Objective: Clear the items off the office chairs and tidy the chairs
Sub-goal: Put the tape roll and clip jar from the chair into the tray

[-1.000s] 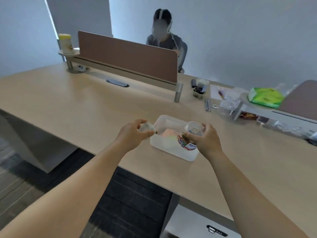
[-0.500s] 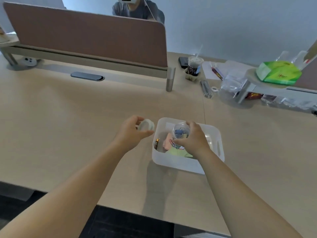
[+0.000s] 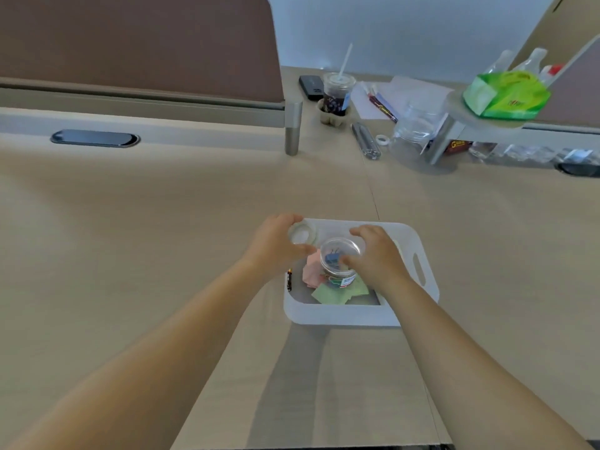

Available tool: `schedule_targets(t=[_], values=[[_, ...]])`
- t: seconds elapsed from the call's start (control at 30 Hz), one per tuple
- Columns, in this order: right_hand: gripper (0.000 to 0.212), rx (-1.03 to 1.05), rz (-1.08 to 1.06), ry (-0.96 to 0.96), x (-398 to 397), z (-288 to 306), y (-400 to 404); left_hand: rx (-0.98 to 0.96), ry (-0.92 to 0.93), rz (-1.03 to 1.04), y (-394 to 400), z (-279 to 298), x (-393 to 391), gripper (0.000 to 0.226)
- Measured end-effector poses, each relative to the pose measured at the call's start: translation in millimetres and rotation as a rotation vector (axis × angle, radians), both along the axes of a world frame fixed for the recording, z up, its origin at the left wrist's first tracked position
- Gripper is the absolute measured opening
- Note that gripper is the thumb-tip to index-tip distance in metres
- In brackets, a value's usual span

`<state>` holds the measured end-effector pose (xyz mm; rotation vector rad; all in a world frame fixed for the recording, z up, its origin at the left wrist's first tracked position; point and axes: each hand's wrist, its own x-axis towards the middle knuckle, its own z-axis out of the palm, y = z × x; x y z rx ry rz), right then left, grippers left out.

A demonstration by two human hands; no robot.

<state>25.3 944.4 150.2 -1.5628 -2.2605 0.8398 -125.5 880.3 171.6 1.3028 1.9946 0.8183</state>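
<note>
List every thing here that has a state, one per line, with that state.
clip jar: upright in the tray, lid off, gripped by the right hand
jar lid: off the jar, held by the left hand
white tray: flat on the desk, holding paper notes
iced drink cup: upright, lidded, straw in

At the back of the bench (image 3: pixel 162 222) stand a brown divider panel (image 3: pixel 139 43), an iced drink (image 3: pixel 337 92), a black phone (image 3: pixel 311 87) and a green packet (image 3: pixel 506 95).
</note>
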Motion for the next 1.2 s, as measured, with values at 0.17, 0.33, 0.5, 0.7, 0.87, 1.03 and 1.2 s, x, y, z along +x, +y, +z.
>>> schedule_targets(t=[0.17,0.33,0.5,0.7,0.87,1.03,1.2], values=[[0.039,0.099,-0.145,0.097,31.1,23.4,1.4,-0.023,0.143,-0.167,27.0,-0.4,27.2,0.062],[0.037,0.085,-0.269,0.111,69.3,27.6,2.2,-0.097,0.259,-0.283,45.2,-14.7,51.8,0.061],[0.035,0.037,-0.292,0.142,80.3,24.5,-2.2,-0.097,0.296,-0.269,41.7,-15.1,57.8,0.063],[0.028,0.013,-0.216,0.267,65.0,42.9,-13.6,0.047,0.212,-0.043,10.7,16.8,50.5,0.037],[0.022,0.002,-0.013,0.389,41.2,74.6,-36.7,0.210,0.095,0.287,-48.6,50.5,41.4,0.023],[0.007,-0.048,0.305,0.454,19.9,100.0,-89.0,0.243,0.165,0.556,-152.4,79.7,48.0,0.023],[0.007,-0.134,0.624,0.464,1.0,114.6,-175.1,0.224,0.206,0.821,-275.5,96.3,75.3,0.024]])
